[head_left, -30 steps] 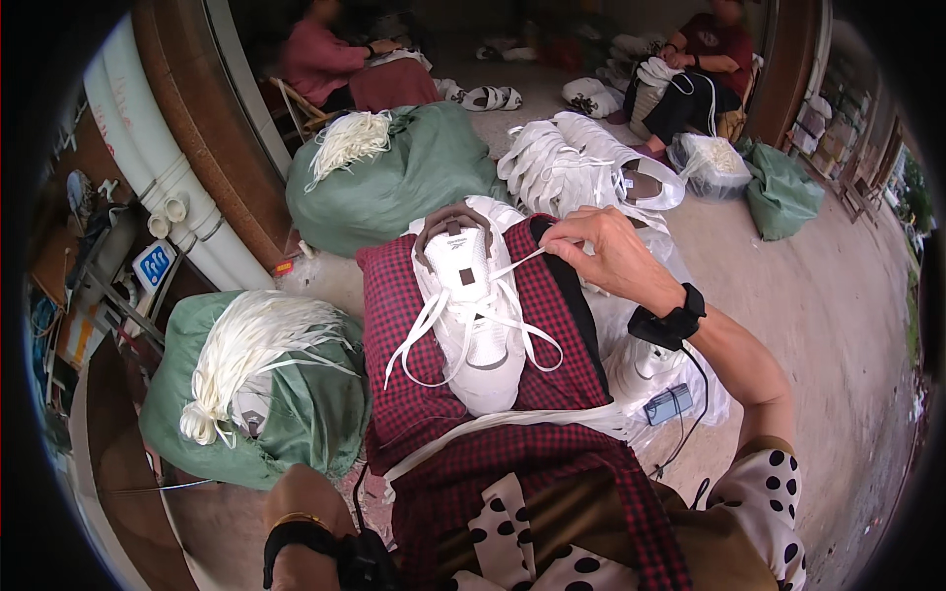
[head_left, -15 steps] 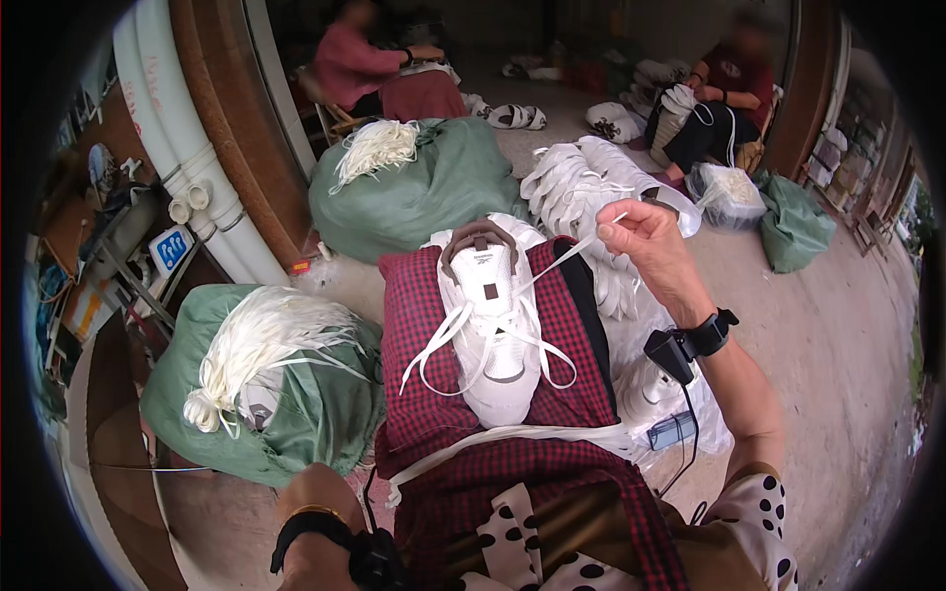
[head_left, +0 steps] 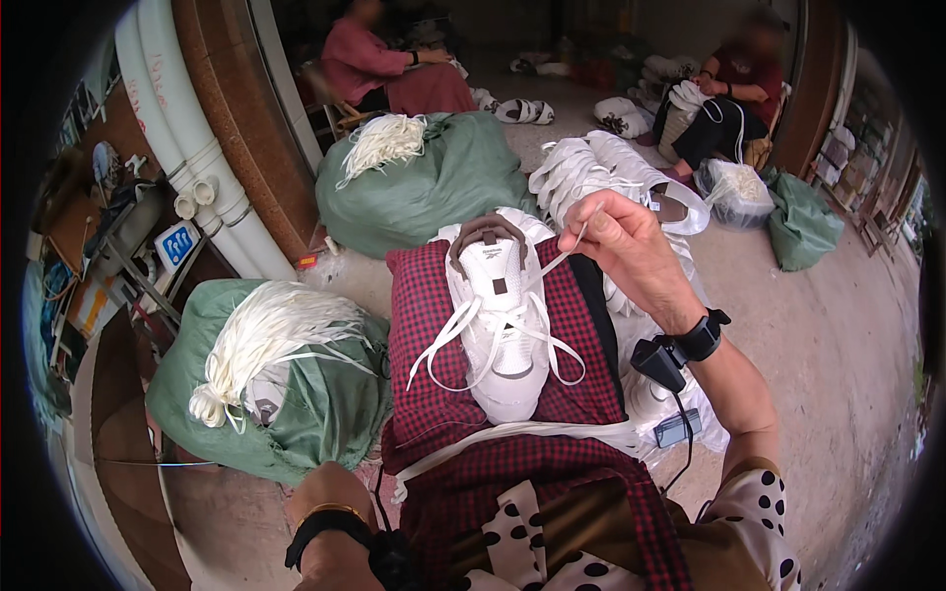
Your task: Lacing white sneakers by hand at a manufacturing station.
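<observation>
A white sneaker [head_left: 507, 394] with a brown collar lies on my lap over a red-and-black checked cloth [head_left: 419, 325], its toe toward me. White laces loop loosely across its tongue. My right hand [head_left: 626, 241] is raised beyond the shoe's right side, thumb and fingers pinching the end of a white shoelace [head_left: 557, 264]. From there the lace slants down to the shoe's upper right edge. Low at the left, my left hand [head_left: 333, 485] hangs beside the green sack, away from the shoe; its fingers are hidden.
At the left, a green sack [head_left: 197, 394] carries a bundle of white laces [head_left: 281, 330]; another green sack [head_left: 443, 187] with laces stands ahead. White shoes [head_left: 581, 163] are stacked right of it. Two people sit farther back, one holding a shoe. White pipes [head_left: 182, 128] rise at the left.
My right hand has moved slightly left and closer to the shoe, and the lace stretch between them is shorter. The left hand stays low. The whole view has shifted a little.
</observation>
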